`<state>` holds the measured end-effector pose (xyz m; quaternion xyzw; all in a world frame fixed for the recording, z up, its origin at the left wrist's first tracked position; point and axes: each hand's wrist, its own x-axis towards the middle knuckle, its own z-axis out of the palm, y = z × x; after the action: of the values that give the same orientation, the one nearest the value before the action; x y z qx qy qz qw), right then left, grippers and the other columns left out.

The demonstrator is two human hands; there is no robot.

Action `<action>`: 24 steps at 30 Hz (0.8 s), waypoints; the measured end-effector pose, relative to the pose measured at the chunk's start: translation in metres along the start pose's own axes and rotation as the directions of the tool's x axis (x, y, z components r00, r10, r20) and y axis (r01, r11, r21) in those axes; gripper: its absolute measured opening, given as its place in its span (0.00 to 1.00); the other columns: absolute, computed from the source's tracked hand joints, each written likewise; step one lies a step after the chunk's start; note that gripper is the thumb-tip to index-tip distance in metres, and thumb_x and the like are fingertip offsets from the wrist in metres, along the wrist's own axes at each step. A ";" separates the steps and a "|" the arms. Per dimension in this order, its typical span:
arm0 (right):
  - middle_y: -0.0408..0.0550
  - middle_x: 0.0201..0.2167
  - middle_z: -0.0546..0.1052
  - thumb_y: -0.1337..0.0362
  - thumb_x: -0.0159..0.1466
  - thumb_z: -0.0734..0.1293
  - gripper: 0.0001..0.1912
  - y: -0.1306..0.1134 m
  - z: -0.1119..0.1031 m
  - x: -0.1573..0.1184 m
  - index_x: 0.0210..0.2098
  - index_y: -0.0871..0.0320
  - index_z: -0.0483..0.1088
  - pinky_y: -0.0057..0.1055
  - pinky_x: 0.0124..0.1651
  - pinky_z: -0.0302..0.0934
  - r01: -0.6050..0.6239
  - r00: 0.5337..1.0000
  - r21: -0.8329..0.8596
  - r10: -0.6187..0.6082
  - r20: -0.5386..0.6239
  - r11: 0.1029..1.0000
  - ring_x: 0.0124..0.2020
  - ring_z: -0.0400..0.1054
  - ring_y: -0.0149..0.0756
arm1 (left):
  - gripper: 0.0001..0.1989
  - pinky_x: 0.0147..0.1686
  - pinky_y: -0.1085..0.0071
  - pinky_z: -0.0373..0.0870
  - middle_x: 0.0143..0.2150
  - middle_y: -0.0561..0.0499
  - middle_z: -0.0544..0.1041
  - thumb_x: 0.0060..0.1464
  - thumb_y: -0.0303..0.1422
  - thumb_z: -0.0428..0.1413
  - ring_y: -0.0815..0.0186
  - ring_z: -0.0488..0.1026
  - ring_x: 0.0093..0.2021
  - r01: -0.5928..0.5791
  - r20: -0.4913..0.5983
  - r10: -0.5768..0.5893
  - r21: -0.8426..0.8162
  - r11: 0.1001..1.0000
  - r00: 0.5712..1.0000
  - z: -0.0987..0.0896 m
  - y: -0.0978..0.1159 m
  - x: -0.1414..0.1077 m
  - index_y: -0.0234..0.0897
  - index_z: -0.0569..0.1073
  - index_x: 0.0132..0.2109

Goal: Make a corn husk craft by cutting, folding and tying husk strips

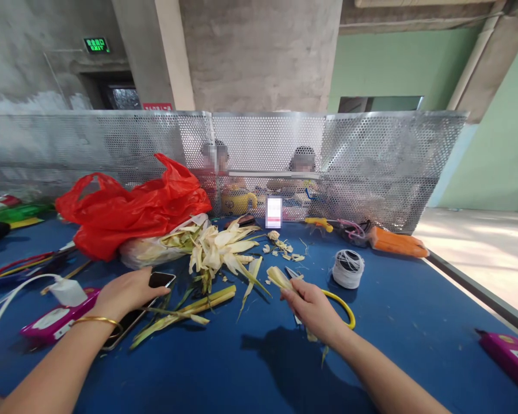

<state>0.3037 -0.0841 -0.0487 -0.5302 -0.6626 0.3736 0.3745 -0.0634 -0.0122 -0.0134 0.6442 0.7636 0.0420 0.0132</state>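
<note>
My left hand (129,292) lies across a dark smartphone (127,329), closed on its sides with the thumb along the right edge. In my right hand (308,305) is a bundle of pale corn husk (278,278), pinched between thumb and fingers and pointing away from me. Scissors with a yellow handle (350,310) lie beneath that hand, which hides their middle. Between the hands are long green-yellow husk strips (185,313). Farther back sits a heap of dried corn husks (220,248), with small husk scraps (285,247) to its right.
A red plastic bag (133,210) stands behind my left hand. White string on a spool (347,269) and an orange packet (397,242) are at right. Purple power strips (60,319) lie at both sides. A perforated metal screen (267,141) borders the blue table (224,374); two people are behind it.
</note>
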 end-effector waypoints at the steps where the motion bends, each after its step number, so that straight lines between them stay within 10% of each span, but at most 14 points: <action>1: 0.35 0.16 0.59 0.51 0.64 0.59 0.17 0.000 -0.001 0.000 0.26 0.57 0.63 0.23 0.20 0.47 -0.002 1.000 0.021 0.002 -0.011 1.000 0.17 0.52 0.25 | 0.21 0.38 0.66 0.68 0.41 0.42 0.80 0.47 0.48 0.55 0.49 0.76 0.44 -0.004 -0.010 0.004 0.021 1.000 1.000 -0.007 0.006 -0.005 0.37 0.75 0.43; 4: 0.34 0.14 0.57 0.48 0.63 0.59 0.19 -0.006 -0.003 0.000 0.28 0.57 0.64 0.22 0.18 0.44 -0.013 1.000 0.127 0.017 -0.026 0.992 0.15 0.49 0.24 | 0.24 0.44 0.60 0.68 0.49 0.44 0.77 0.55 0.48 0.46 0.50 0.73 0.48 -0.055 -0.237 0.009 -0.190 0.980 0.971 -0.021 0.048 -0.029 0.39 0.73 0.50; 7: 0.33 0.14 0.57 0.44 0.61 0.61 0.21 -0.014 -0.005 -0.003 0.30 0.58 0.65 0.22 0.16 0.39 -0.032 0.999 0.281 0.036 -0.009 0.959 0.14 0.46 0.22 | 0.21 0.49 0.67 0.66 0.49 0.48 0.78 0.54 0.48 0.50 0.58 0.73 0.49 -0.330 -0.134 0.346 -0.728 0.601 0.928 -0.014 0.117 -0.057 0.41 0.75 0.48; 10: 0.33 0.15 0.58 0.44 0.60 0.63 0.22 -0.019 -0.003 -0.006 0.29 0.58 0.64 0.22 0.16 0.38 -0.039 0.999 0.405 0.029 0.030 0.913 0.13 0.45 0.21 | 0.22 0.49 0.66 0.67 0.46 0.45 0.78 0.54 0.50 0.53 0.60 0.73 0.47 -0.106 -0.025 0.630 -0.990 0.091 0.776 0.007 0.184 -0.077 0.38 0.75 0.46; 13: 0.34 0.15 0.58 0.44 0.60 0.63 0.23 -0.016 0.001 -0.006 0.25 0.58 0.61 0.22 0.17 0.41 -0.044 0.999 0.515 0.038 0.022 0.856 0.13 0.47 0.21 | 0.22 0.38 0.67 0.70 0.41 0.43 0.78 0.52 0.50 0.55 0.63 0.75 0.37 0.164 0.011 0.677 -0.973 -0.162 0.736 0.024 0.224 -0.086 0.36 0.75 0.44; 19: 0.42 0.19 0.67 0.41 0.63 0.56 0.27 -0.009 -0.009 -0.003 0.24 0.58 0.66 0.26 0.23 0.54 -0.059 0.998 0.208 0.055 0.027 0.976 0.19 0.62 0.30 | 0.21 0.31 0.69 0.69 0.24 0.50 0.74 0.53 0.49 0.55 0.68 0.70 0.22 0.305 0.026 0.672 -0.904 -0.301 0.740 0.036 0.230 -0.084 0.33 0.72 0.36; 22: 0.45 0.25 0.71 0.48 0.63 0.61 0.21 -0.012 -0.025 -0.002 0.24 0.57 0.68 0.28 0.30 0.56 0.115 0.950 -0.246 -0.179 -0.256 0.962 0.28 0.63 0.34 | 0.18 0.39 0.68 0.69 0.29 0.51 0.75 0.50 0.48 0.58 0.67 0.73 0.32 0.257 -0.002 0.520 -0.867 -0.426 0.854 0.034 0.225 -0.081 0.35 0.67 0.32; 24: 0.44 0.25 0.70 0.52 0.63 0.63 0.17 -0.015 -0.032 -0.002 0.25 0.56 0.68 0.28 0.31 0.56 0.177 0.895 -0.276 -0.271 -0.355 0.945 0.27 0.62 0.33 | 0.18 0.36 0.67 0.71 0.27 0.55 0.71 0.50 0.47 0.58 0.70 0.70 0.26 0.273 0.026 0.530 -0.878 -0.393 0.847 0.033 0.223 -0.081 0.36 0.65 0.32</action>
<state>0.3262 -0.0857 -0.0210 -0.5539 -0.6717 0.1336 0.4734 0.1716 -0.0530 -0.0310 0.4169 0.2557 0.4950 0.7182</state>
